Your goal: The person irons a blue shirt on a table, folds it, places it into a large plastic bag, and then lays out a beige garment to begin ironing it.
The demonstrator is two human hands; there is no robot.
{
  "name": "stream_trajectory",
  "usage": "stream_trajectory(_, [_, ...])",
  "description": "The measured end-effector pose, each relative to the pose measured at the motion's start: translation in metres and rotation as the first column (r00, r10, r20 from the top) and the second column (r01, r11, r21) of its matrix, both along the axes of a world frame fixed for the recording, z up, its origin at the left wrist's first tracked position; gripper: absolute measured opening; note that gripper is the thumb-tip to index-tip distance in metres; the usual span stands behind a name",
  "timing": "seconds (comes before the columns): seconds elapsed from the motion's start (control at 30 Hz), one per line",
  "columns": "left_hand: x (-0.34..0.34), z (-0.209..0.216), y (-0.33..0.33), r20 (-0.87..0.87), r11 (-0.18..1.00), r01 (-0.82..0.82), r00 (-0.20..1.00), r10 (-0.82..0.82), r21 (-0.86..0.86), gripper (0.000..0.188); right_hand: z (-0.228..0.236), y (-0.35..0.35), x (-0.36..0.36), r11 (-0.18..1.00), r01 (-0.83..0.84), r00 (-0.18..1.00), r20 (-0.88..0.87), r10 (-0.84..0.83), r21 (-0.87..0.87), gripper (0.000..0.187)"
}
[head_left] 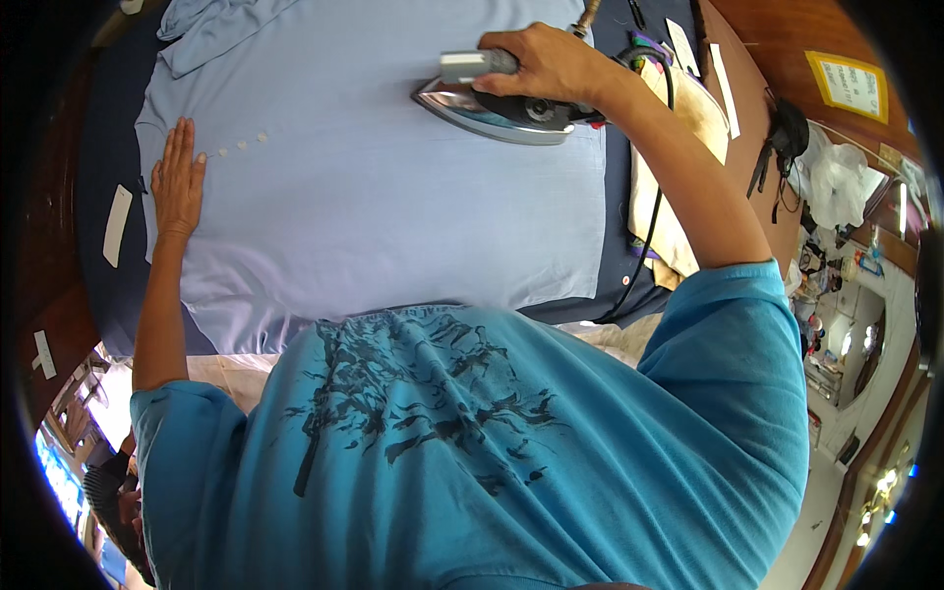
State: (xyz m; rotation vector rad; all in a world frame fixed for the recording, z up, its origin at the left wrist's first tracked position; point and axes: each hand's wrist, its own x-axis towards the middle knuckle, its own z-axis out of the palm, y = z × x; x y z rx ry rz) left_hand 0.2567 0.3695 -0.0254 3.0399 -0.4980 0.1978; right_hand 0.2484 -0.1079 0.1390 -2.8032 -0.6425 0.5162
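Note:
A light blue buttoned garment (393, 216) lies spread over a dark blue cloth (108, 108) on the table. My right hand (546, 64) is wrapped round the handle of an iron (501, 123), whose soleplate rests on the garment at the far right with its tip toward the left. My left hand (177, 182) lies flat near the garment's left edge, fingers stretched forward, holding nothing. Just right of its fingertips is a short row of pale buttons (243, 145). The garment's far left part is bunched in folds (216, 39).
A black cord (657, 206) runs from the iron toward the near right edge. A folded cream cloth (678, 167) lies beside it. Paper strips (117, 226) lie at both sides. A clear plastic bag (838, 182) hangs at the right. Another person (113, 492) shows at lower left.

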Motion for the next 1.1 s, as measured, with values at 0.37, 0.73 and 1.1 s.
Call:
stream_trajectory(0.37, [-0.006, 0.005, -0.006, -0.005, 1.0, 0.001, 1.0, -0.001, -0.023, 0.051, -0.001, 0.027, -0.02, 0.998, 0.056, 0.998, 0.042, -0.056, 0.012, 0.054])
stream_trajectory(0.73, [-0.003, 0.0, 0.001, 0.004, 1.0, 0.016, 1.0, -0.016, -0.02, 0.051, 0.005, 0.107, -0.006, 0.999, 0.029, 0.999, 0.012, -0.03, 0.042, 0.051])
stream_trajectory(1.1, [-0.002, 0.0, 0.004, -0.033, 0.997, 0.033, 0.999, -0.036, -0.065, 0.051, 0.002, -0.055, -0.062, 0.79, 0.612, 0.79, 0.091, -0.607, -0.041, 0.062])
